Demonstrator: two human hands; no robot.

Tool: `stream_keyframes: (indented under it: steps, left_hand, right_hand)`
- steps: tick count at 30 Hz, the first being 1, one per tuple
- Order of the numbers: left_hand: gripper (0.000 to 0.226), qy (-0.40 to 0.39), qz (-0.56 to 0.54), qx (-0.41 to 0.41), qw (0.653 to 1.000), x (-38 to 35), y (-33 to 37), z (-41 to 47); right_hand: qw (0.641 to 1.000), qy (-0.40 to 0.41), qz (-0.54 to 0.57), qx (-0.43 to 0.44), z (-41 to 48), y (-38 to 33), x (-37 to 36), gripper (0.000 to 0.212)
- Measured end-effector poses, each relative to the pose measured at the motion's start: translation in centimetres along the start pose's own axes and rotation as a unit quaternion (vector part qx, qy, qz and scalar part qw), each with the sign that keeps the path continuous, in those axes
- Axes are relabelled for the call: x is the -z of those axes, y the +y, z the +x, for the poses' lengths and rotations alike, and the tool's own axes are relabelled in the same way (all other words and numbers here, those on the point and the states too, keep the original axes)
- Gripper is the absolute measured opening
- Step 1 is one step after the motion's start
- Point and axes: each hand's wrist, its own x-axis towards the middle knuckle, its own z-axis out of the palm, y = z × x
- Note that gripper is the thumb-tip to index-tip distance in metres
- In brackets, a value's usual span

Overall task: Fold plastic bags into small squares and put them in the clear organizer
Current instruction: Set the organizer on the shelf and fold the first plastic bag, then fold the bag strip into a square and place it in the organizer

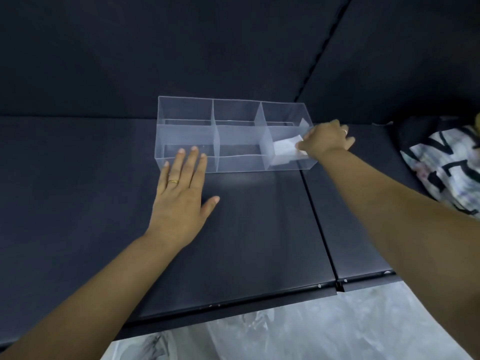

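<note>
head view: a clear organizer (239, 166) stands on a dark table (246, 229) near the back wall. the left hand (181, 196) lies flat and relaxed on the table, fingertips touching the organizer's front wall at its left end. the right hand (324, 141) reaches over the right end, hiding part of that wall, and pinches a folded bag (284, 149) inside the rightmost section. a patterned cloth (446, 167) lies at the far right. crumpled plastic (285, 331) lies below the table's near edge.
</note>
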Motion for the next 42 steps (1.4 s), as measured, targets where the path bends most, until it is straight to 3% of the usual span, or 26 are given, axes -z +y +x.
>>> stream_keyframes:
  steps: [6, 9, 11, 14, 17, 21, 24, 26, 28, 30, 32, 33, 35, 37, 39, 42]
  left_hand:
    - [0.080, -0.015, 0.001, -0.007, 1.000, 0.1, -0.2, -0.1]
    - [0.077, -0.011, -0.019, -0.011, 1.000, 0.4, 0.8, -0.9]
    - [0.074, -0.001, -0.046, -0.028, 0.999, 0.2, 2.1, -2.4]
    - [0.066, -0.030, -0.050, -0.079, 0.995, -1.2, 4.6, -6.3]
    - [0.070, -0.094, -0.007, -0.114, 0.989, -2.5, 5.9, -9.5]
    - [0.071, -0.113, 0.015, -0.123, 0.986, -3.2, 5.5, -10.3]
    - [0.071, -0.129, 0.009, -0.122, 0.984, -3.1, 5.6, -10.3]
    - [0.072, -0.148, 0.000, -0.117, 0.982, -2.7, 5.6, -10.4]
    - [0.074, -0.157, -0.008, -0.115, 0.981, -2.4, 5.4, -10.4]
    - [0.074, -0.165, -0.098, -0.103, 0.976, -1.9, 5.1, -10.1]
    - [0.061, -0.196, -0.289, -0.038, 0.936, -0.6, 4.9, -9.5]
    - [0.053, -0.214, -0.399, 0.006, 0.892, 0.4, 5.0, -9.3]
    - [0.060, -0.259, -0.580, 0.050, 0.771, 2.7, 5.3, -8.9]
    - [0.083, -0.299, -0.687, 0.028, 0.661, 4.3, 5.6, -8.7]
    - [0.075, -0.309, -0.728, 0.009, 0.612, 5.0, 5.3, -8.0]
    - [0.044, -0.256, -0.755, 0.103, 0.595, 4.8, 4.0, -6.7]
  right_hand:
    - [0.998, -0.061, 0.013, -0.023, -0.1, -0.7, -1.2, 0.065]
    - [0.999, -0.018, 0.044, 0.006, -1.2, -0.3, -0.4, 0.054]
    - [0.990, 0.039, 0.123, 0.050, -2.6, 0.5, 0.6, 0.046]
    - [0.954, 0.112, 0.249, 0.125, -7.5, 3.8, 2.2, 0.038]
    - [0.919, 0.155, 0.321, 0.167, -16.5, 8.2, 0.7, 0.010]
    - [0.958, 0.057, 0.263, 0.103, -29.4, 13.8, -6.4, 0.018]
    - [0.995, -0.048, 0.078, 0.047, -34.1, 16.7, -9.9, 0.057]
    - [0.994, -0.097, 0.028, 0.043, -34.2, 17.0, -9.4, 0.039]
    - [0.987, -0.110, 0.097, 0.071, -33.3, 16.9, -7.5, 0.016]
    - [0.960, -0.141, 0.229, 0.074, -31.5, 16.4, -3.7, 0.030]
    - [0.905, -0.161, 0.387, 0.069, -29.7, 15.5, 0.6, 0.052]
    - [0.867, -0.169, 0.465, 0.062, -28.8, 14.8, 2.2, 0.061]
    - [0.768, -0.207, 0.604, 0.049, -27.1, 13.2, 4.1, 0.068]
    - [0.683, -0.245, 0.687, 0.036, -25.3, 11.0, 4.3, 0.060]
    - [0.665, -0.246, 0.705, 0.011, -23.5, 8.7, 3.6, 0.044]
    - [0.718, -0.211, 0.663, -0.019, -21.3, 6.7, 1.6, 0.044]
